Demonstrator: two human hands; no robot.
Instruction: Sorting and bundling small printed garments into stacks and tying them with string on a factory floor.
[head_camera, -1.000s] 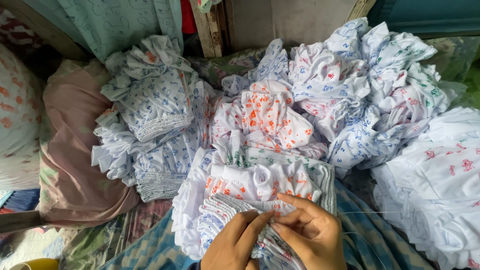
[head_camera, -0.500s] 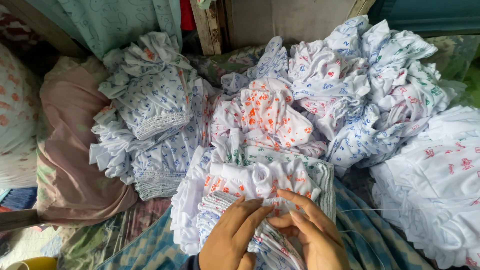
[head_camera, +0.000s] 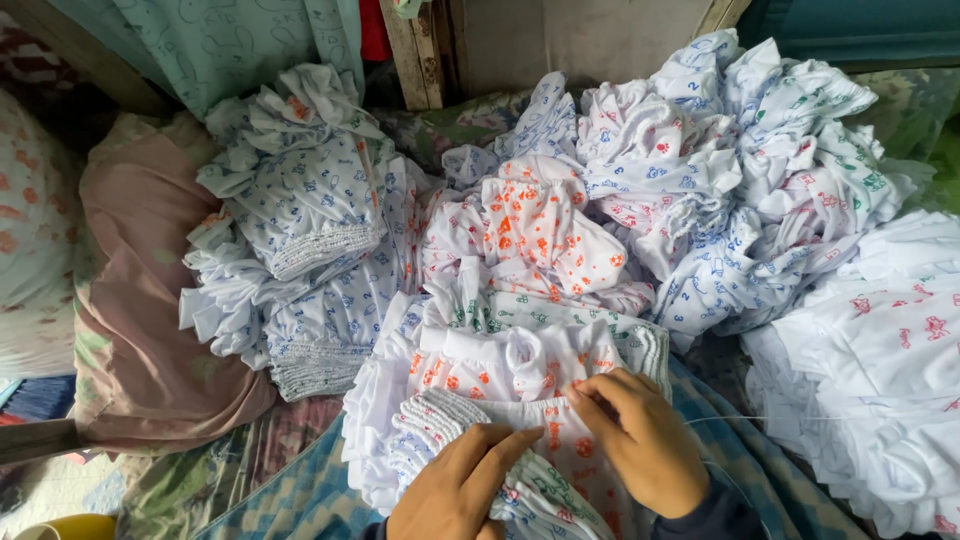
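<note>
A folded stack of small white printed garments (head_camera: 500, 365) lies in front of me, orange and green prints on top. My left hand (head_camera: 455, 485) rests flat on the stack's near corner, fingers pressing its ribbed edge. My right hand (head_camera: 640, 440) pinches the cloth near the middle of the stack, fingertips closed on a fold. A thin white thread (head_camera: 760, 418) runs rightward from that hand.
Bundles of blue-printed white garments (head_camera: 300, 210) sit to the left, an orange-printed bundle (head_camera: 540, 230) behind, and a large heap (head_camera: 740, 170) at the back right. More white cloth (head_camera: 880, 370) lies at right. A pink pillow (head_camera: 140, 290) lies left, over blue checked fabric (head_camera: 310, 490).
Both hands have shifted slightly up the stack. The left hand has flattened onto the ribbed edge, and the right hand now pinches higher on the fold.
</note>
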